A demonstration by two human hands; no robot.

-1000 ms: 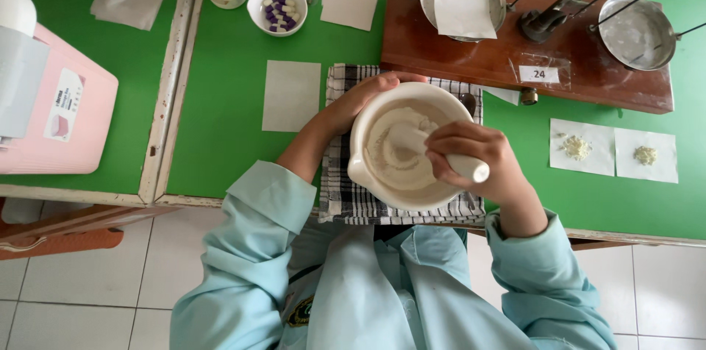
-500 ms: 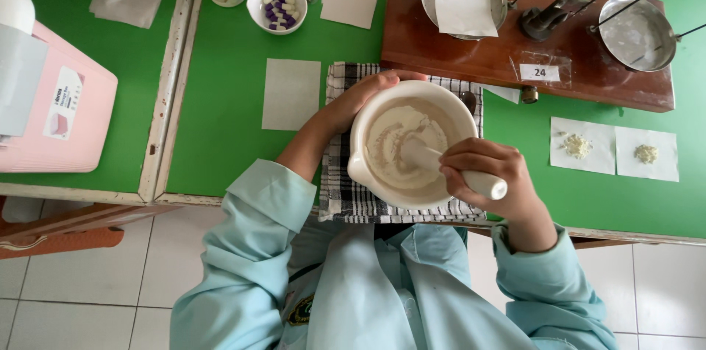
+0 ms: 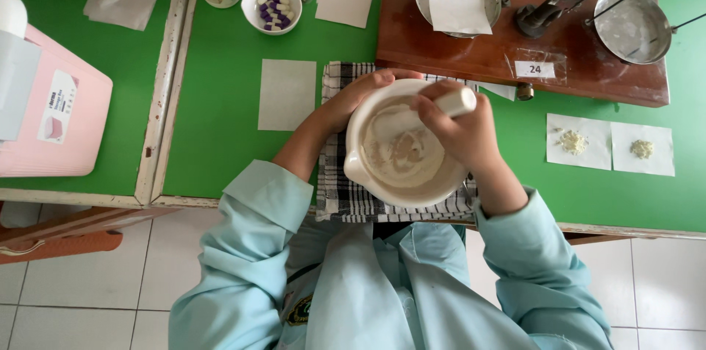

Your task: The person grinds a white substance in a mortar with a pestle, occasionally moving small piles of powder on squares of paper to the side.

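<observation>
Right hand: my right hand [image 3: 463,129] was closed around the white pestle [image 3: 450,104], its tip down in the mortar.
Left hand: my left hand [image 3: 353,98] curled against the mortar's far left rim, fingers wrapped on it.
Mortar: the white mortar [image 3: 401,192] sat at centre frame on a checked cloth [image 3: 346,199], pale powder smeared inside.
Left of it: a blank paper [image 3: 287,94] lay on the green table [image 3: 220,122].
Upper left: a bowl [image 3: 271,6] of purple and white capsules.
Top right: a wooden balance [image 3: 471,56] with two pans.
Right: two papers [image 3: 610,144] with small powder heaps.
</observation>
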